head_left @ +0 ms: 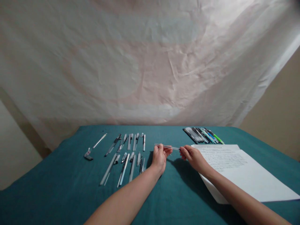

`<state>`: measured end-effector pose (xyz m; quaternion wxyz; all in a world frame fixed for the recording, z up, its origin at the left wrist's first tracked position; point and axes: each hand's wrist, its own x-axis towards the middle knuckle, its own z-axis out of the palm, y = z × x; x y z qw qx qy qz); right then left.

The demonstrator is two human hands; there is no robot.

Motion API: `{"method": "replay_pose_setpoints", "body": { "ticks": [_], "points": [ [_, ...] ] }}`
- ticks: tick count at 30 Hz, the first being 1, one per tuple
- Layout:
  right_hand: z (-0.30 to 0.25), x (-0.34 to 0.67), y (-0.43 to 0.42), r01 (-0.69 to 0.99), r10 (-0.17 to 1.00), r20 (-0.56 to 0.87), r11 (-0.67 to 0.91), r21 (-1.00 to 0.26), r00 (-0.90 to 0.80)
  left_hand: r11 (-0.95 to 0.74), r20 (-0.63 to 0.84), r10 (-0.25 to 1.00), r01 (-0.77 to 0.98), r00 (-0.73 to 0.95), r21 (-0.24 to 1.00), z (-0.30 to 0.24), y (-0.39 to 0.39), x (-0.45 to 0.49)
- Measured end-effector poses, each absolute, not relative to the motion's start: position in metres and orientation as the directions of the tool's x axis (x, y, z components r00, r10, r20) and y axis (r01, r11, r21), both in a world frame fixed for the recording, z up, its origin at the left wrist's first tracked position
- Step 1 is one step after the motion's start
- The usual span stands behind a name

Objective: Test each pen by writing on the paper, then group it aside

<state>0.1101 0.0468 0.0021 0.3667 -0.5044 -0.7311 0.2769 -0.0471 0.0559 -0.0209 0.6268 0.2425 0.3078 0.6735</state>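
My left hand (pixel 160 157) and my right hand (pixel 193 156) hold one clear pen (pixel 169 147) between them, level above the teal tablecloth (pixel 70 187). The left fingers pinch its left end, the right fingers pinch its right end. Just left of my left hand lie several clear pens and loose pen parts (pixel 126 153) spread in rows on the cloth.
A white sheet of paper with handwriting (pixel 234 168) lies under my right forearm. Behind it sits a row of assembled pens (pixel 202 135) with black, blue and green ends. A small metal clip (pixel 88 154) lies at the far left. A wrinkled white sheet (pixel 150 62) hangs behind the table.
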Motion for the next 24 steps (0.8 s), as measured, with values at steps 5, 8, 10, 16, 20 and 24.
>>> {"method": "replay_pose_setpoints", "body": {
  "ticks": [5, 8, 10, 16, 20, 24],
  "points": [
    [-0.0012, 0.1115, 0.0482, 0.557, 0.928, 0.304, 0.372, -0.742, -0.215, -0.024, -0.070, 0.992, -0.693, -0.107, 0.720, -0.0206, 0.0556, -0.0478],
    [-0.0042, 0.1119, 0.0493, 0.560, 0.919, 0.335, 0.392, -0.730, -0.206, -0.021, -0.070, 0.992, -0.692, -0.103, 0.721, -0.0199, 0.0553, -0.0479],
    [-0.0053, 0.1121, 0.0492, 0.571, 0.902, 0.382, 0.424, -0.703, -0.199, -0.023, -0.067, 0.992, -0.691, -0.103, 0.723, -0.0197, 0.0552, -0.0478],
    [-0.0038, 0.1121, 0.0471, 0.596, 0.826, 0.517, 0.537, -0.597, -0.226, -0.027, -0.059, 0.993, -0.683, -0.102, 0.730, -0.0201, 0.0550, -0.0478],
    [-0.0022, 0.1123, 0.0459, 0.612, 0.800, 0.543, 0.569, -0.549, -0.257, -0.029, -0.055, 0.993, -0.678, -0.101, 0.734, -0.0201, 0.0551, -0.0476],
    [-0.0018, 0.1133, 0.0446, 0.633, 0.793, 0.546, 0.574, -0.520, -0.270, -0.032, -0.055, 0.993, -0.675, -0.107, 0.737, -0.0193, 0.0553, -0.0468]
  ]
}}
